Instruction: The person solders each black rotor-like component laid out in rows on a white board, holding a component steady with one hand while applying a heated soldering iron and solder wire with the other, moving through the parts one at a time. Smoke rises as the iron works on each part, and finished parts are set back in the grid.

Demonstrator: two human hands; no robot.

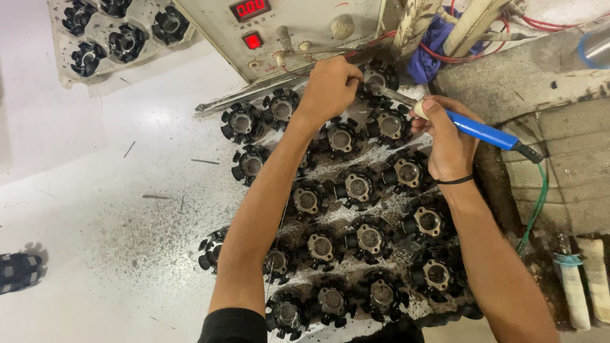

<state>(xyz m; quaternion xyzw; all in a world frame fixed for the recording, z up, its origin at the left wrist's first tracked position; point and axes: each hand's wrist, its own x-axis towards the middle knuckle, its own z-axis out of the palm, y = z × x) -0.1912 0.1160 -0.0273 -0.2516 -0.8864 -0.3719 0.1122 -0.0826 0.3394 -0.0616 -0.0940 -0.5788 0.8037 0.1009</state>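
The soldering iron (473, 129), blue-handled with a bare metal shaft, lies slanted at about one o'clock in the picture, its tip meeting the topmost black stator core (379, 77) in the spread. The right hand (448, 143) has its fingers pressed round the handle near the front, thumb on top, likely for close control of the tip. The left hand (330, 86) sits at eleven o'clock from the tip, fingers pinched together at the same core's rim; what they pinch is too small to tell, though it looks like a steadying hold. Around them, at six o'clock, more round cores (359, 187) lie in loose rows, each with black plastic lobes about a dull metal centre. They rest on a white, gritty counter (95, 190). At twelve o'clock stands a cream control box (286, 32) with red lit displays.
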